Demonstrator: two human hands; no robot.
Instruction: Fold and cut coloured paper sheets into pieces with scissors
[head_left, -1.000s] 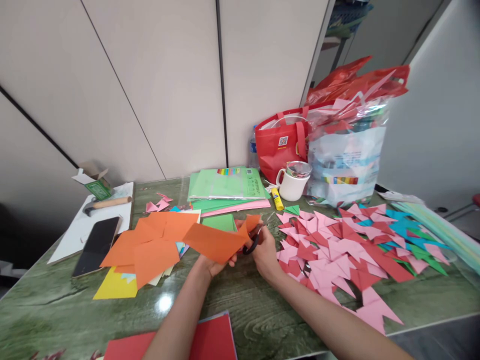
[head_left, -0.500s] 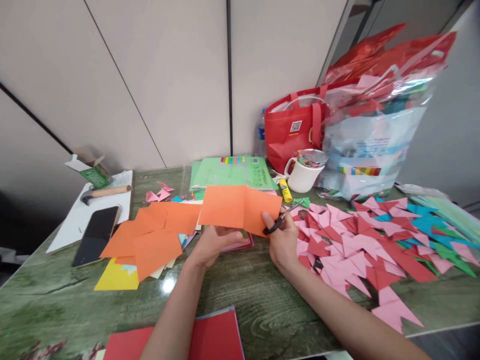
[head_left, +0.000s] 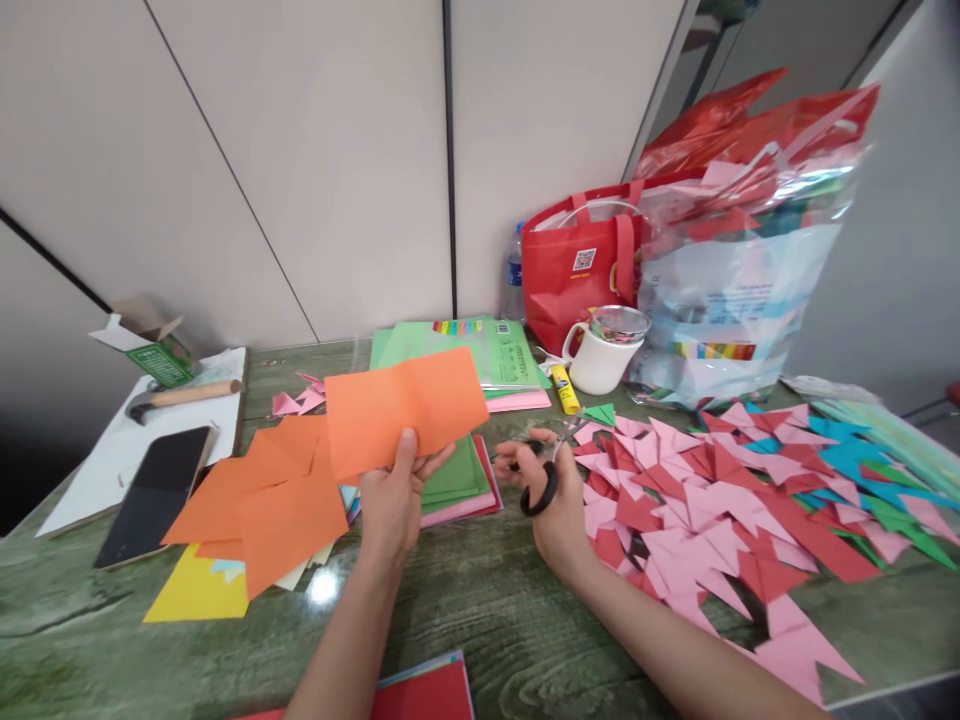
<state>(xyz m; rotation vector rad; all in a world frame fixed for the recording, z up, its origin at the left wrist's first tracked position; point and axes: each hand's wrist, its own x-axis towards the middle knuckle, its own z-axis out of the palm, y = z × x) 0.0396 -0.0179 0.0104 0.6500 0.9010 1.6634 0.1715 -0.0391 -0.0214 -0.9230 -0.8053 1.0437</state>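
Note:
My left hand [head_left: 394, 495] grips a creased sheet of orange paper [head_left: 401, 408] by its lower edge, thumb on the near face. In my right hand [head_left: 555, 490] is a pair of black-handled scissors [head_left: 541, 490], fingers around the loops and blades pointing up and away; the hand is apart from the sheet. Left of my left hand lies a spread of cut orange paper pieces [head_left: 289, 525], over a yellow sheet [head_left: 199, 590]. A stack of green paper squares [head_left: 459, 478] sits between my hands. Folded pink and red paper pieces [head_left: 690, 500] are heaped right of my right hand.
At the back stand a white mug [head_left: 600, 358], a yellow glue stick [head_left: 565, 390], a red bag [head_left: 577, 270] and a clear plastic bag [head_left: 727, 290]. A phone [head_left: 155, 495] and hammer [head_left: 184, 397] lie left. Red paper [head_left: 427, 692] lies at the near edge.
The orange sheet has moved left in my left hand, its thumb now on the near face. My right hand has let go of the sheet and turned, still with the scissors.

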